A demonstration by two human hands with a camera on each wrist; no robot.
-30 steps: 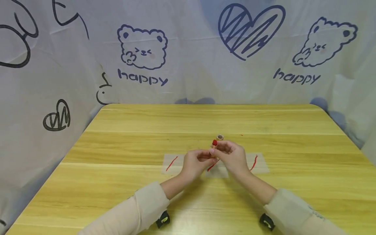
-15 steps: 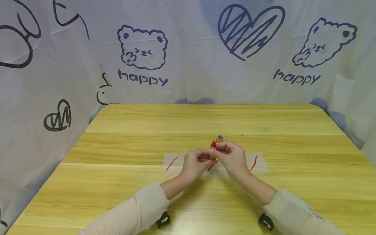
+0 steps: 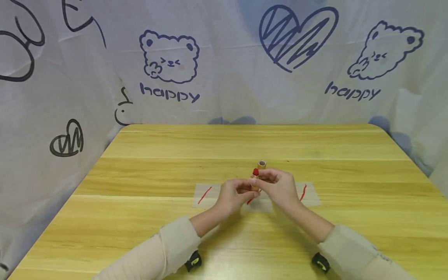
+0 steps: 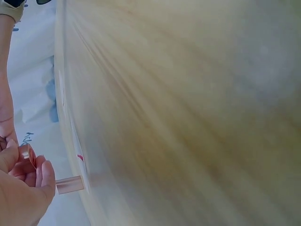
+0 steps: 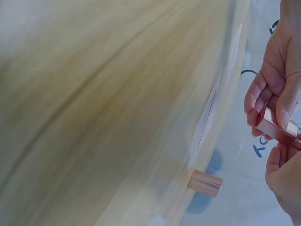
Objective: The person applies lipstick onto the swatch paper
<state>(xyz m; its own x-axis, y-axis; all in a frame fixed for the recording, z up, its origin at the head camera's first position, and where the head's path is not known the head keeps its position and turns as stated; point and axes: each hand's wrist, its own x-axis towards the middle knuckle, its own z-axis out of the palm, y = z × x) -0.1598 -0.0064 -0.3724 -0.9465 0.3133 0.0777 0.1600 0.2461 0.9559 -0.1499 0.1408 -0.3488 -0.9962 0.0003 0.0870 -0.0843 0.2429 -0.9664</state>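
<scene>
Both hands meet over the middle of the table around an uncapped lipstick [image 3: 256,172], its red tip pointing up in the head view. My left hand [image 3: 231,196] pinches the lower part of the tube, which shows as shiny rose gold in the right wrist view [image 5: 275,128]. Thumb and fingers of my right hand [image 3: 281,188] pinch the same lipstick higher up, just under the red tip. Just behind the hands, the lipstick cap [image 3: 262,165] stands on the table with its hollow end up. Below the hands lies a middle paper piece [image 3: 259,207] with a red stroke, partly covered.
A left paper piece [image 3: 196,198] and a right paper piece [image 3: 314,195] each bear a red stroke and flank the middle one on the wooden table [image 3: 140,233]. White cloth [image 3: 227,85] with drawings hangs behind and to the left. Dark objects [image 3: 193,261] sit under the sleeves.
The lipstick has shifted and turned slightly between the fingers. The right hand and forearm have moved a little to the right; the left hand stays nearly in place.
</scene>
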